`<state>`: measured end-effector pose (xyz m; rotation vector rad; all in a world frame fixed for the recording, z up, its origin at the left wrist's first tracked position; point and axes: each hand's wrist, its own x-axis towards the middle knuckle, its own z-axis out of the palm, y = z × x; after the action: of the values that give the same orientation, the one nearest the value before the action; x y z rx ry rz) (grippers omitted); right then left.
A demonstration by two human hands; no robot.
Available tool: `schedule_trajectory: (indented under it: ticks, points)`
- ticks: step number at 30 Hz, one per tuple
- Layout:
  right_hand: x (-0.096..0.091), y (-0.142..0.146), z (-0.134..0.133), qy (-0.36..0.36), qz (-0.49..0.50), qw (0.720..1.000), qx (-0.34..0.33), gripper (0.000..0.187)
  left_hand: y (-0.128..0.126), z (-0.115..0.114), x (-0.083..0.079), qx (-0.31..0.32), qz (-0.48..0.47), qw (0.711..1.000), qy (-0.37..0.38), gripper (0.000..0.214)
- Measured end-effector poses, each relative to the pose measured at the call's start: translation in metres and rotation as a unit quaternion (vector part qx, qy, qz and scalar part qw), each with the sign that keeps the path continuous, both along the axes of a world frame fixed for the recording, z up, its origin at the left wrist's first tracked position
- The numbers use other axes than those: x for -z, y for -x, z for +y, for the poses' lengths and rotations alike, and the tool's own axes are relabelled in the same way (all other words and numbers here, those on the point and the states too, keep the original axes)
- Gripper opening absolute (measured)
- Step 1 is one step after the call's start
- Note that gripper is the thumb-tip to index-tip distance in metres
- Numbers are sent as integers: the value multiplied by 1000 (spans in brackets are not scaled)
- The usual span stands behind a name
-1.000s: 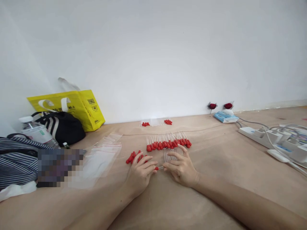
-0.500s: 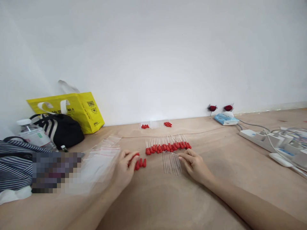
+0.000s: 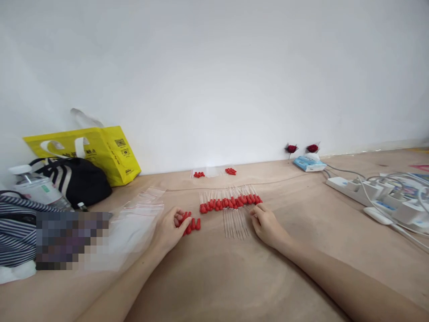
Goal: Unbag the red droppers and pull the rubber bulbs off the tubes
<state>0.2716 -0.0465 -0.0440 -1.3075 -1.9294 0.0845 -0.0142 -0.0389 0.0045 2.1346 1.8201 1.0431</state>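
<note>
Resting left hand (image 3: pixel 169 229) fingers curled on red caps (image 3: pixel 190 224), right hand (image 3: pixel 266 225) fingers pinching clear tubes (image 3: pixel 235 222)

A plain white wall (image 3: pixel 214 76) fills the upper half of the view, evenly lit by soft, diffuse light and marked by no window. It is met along its foot by a light tan, wood-toned surface (image 3: pixel 234 277), which stretches toward the near edge and is seen bare in its near part. A faint seam is seen where wall and surface join, running slightly upward toward the right edge. Only weak, pale shadows are cast.
</note>
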Motion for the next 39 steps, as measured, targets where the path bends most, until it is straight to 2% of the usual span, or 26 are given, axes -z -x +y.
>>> schedule_trajectory:
  ticks: [3, 11, 16, 20, 27, 35, 39]
  points:
    - [1, 4, 0, -24, 10, 999, -22, 18, -1, -1, -1, -17, 35, 999, 2, 25]
    - [-3, 9, -4, -43, 12, 997, -58, 20, 5, -4, -3, -21, 27, 999, -8, 28]
    - [-3, 9, -4, -33, 16, 997, -63, 20, -1, 0, -11, -26, 129, 990, -49, 25]
    - [-4, 5, -4, -18, 15, 999, -48, 20, -20, 13, -18, -15, 207, 978, -5, 29]
    - [-4, -7, 2, -12, 0, 1000, -11, 17, -46, 40, -26, -54, 248, 962, 101, 44]
    - [-5, -9, 2, -3, -18, 1000, 4, 17, -52, 54, -32, -74, 226, 958, 162, 31]
    - [-5, -11, 2, -22, -13, 1000, -7, 15, -42, 42, -44, -57, 211, 964, 150, 32]
